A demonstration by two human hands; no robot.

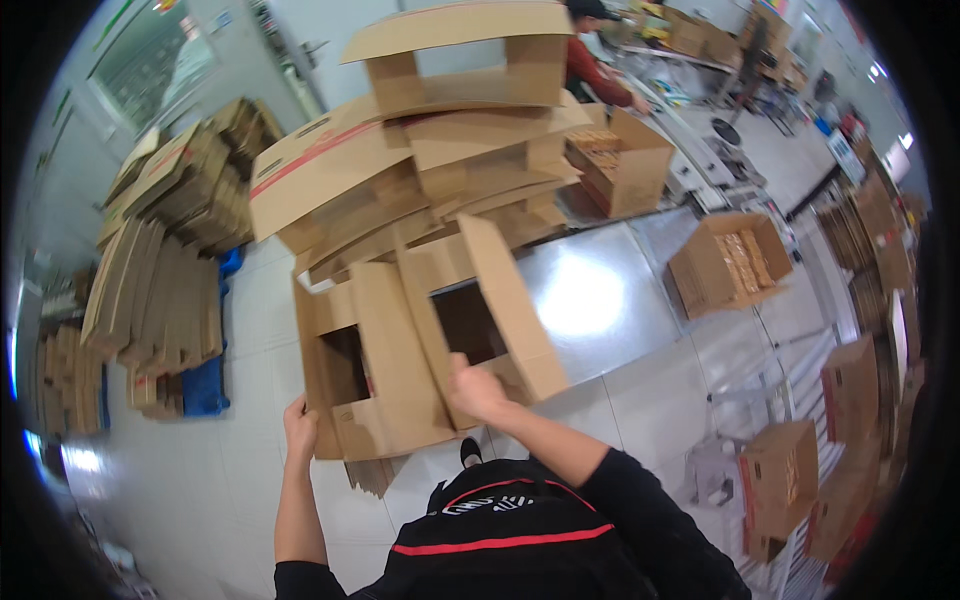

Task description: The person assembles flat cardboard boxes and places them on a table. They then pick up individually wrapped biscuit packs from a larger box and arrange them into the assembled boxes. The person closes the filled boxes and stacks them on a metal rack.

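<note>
Two opened-out cardboard boxes stand side by side before me, their inner flaps leaving dark gaps into the inside. My left hand (301, 426) grips the outer left edge of the left cardboard box (405, 352). At the near corner of the right cardboard box (517, 307), my right hand (476, 388) is closed on its edge, thumb uppermost. Part of that edge is hidden behind my fingers. Their long outer flaps stand tilted outward, and the two boxes touch along the middle.
Several open cardboard boxes (330, 180) are piled behind. To the right are a metal tabletop (592, 300) and a box of packed goods (727, 266). Flattened cartons (157, 292) sit on a blue pallet (204, 386) at left. A person (592, 67) works beyond; filled boxes (780, 476) line a roller conveyor.
</note>
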